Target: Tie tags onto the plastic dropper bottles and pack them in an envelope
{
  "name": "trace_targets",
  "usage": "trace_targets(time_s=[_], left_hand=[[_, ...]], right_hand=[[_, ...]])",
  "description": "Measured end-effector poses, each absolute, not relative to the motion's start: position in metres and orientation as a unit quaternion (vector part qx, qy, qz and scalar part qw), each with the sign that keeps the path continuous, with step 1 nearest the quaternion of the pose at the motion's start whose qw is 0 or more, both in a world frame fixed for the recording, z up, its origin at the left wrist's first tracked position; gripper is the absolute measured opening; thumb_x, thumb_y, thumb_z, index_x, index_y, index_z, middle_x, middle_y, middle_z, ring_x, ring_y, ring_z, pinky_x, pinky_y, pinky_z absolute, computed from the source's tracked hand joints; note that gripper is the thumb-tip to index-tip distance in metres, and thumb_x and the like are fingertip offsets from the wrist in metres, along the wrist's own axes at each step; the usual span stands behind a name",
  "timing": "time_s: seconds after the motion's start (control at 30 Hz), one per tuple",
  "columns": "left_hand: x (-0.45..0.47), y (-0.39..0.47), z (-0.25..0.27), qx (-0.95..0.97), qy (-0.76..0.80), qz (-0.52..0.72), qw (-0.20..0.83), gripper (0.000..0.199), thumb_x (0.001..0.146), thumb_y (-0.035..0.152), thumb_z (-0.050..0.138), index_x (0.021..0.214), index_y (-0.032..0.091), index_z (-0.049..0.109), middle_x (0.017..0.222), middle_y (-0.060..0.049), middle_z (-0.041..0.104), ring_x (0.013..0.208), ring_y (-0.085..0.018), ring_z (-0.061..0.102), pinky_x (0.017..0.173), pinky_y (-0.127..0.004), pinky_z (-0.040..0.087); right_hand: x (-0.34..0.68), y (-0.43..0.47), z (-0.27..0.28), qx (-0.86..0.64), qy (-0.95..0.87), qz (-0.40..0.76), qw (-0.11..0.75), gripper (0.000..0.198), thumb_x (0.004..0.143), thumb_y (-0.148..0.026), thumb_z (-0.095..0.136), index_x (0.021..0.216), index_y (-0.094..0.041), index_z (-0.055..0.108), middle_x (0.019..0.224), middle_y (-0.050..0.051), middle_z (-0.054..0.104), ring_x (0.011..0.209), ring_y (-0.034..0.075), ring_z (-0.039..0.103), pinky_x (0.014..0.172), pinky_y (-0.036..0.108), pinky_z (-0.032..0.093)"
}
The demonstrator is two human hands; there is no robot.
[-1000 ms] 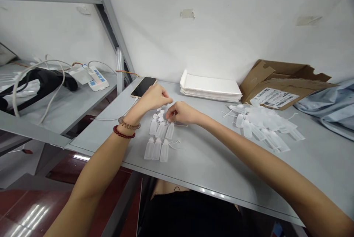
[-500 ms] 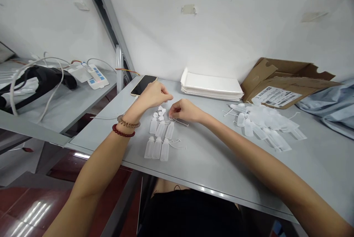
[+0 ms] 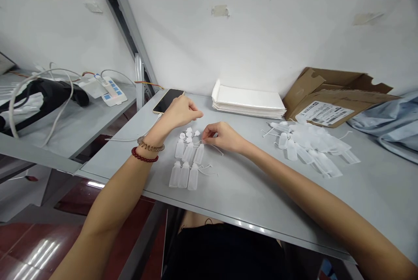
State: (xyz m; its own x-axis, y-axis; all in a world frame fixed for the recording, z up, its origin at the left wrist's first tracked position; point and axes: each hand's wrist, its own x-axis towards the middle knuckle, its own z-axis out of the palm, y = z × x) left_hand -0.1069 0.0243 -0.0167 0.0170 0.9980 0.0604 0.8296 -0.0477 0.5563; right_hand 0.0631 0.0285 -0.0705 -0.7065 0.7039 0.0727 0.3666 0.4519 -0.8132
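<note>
Worked bare-handed over a grey table, with six small translucent bottles apparently lying flat in two rows of three, near the front edge. Held the right hand at the far end of the back row, with thumb and forefinger pinched together at the top of the rightmost bottle; could not tell whether on neck, cap or a thin white cord. Held the left hand higher, just in front of the phone, with fingers curled inward; could not tell whether around anything. Had several small white caps bunched at and just beyond the back row, between both hands.

Risked, at a guess, dragging the pinched bottle out of line by tugging its cord sideways. Could have scattered the light-looking caps with a low sweep of the left hand. Might also have tangled the cords, trailing loosely to the right of both rows, or slipped off so tiny a grip.
</note>
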Motion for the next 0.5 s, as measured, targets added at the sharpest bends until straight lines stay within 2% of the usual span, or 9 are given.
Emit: trace_targets(time_s=[0.33, 0.5], left_hand=[[-0.108, 0.024, -0.017, 0.689, 0.66, 0.229, 0.191, 0.024, 0.066, 0.035, 0.062, 0.064, 0.012, 0.069, 0.061, -0.007, 0.067, 0.052, -0.014, 0.053, 0.047, -0.024, 0.036], [-0.11, 0.026, -0.02, 0.693, 0.655, 0.238, 0.188, 0.025, 0.066, 0.035, 0.062, 0.065, 0.011, 0.069, 0.058, -0.007, 0.065, 0.054, -0.015, 0.056, 0.048, -0.024, 0.038]], right_hand=[[0.059, 0.011, -0.063, -0.326, -0.845, 0.379, 0.189, 0.009, 0.08, -0.015, 0.055, 0.075, -0.014, 0.063, 0.075, 0.003, 0.066, 0.07, 0.012, 0.057, 0.065, 0.025, 0.041], [0.061, 0.003, -0.063, -0.302, -0.872, 0.345, 0.17, 0.008, 0.079, -0.021, 0.061, 0.084, -0.015, 0.063, 0.084, 0.004, 0.066, 0.076, 0.015, 0.057, 0.07, 0.028, 0.041]])
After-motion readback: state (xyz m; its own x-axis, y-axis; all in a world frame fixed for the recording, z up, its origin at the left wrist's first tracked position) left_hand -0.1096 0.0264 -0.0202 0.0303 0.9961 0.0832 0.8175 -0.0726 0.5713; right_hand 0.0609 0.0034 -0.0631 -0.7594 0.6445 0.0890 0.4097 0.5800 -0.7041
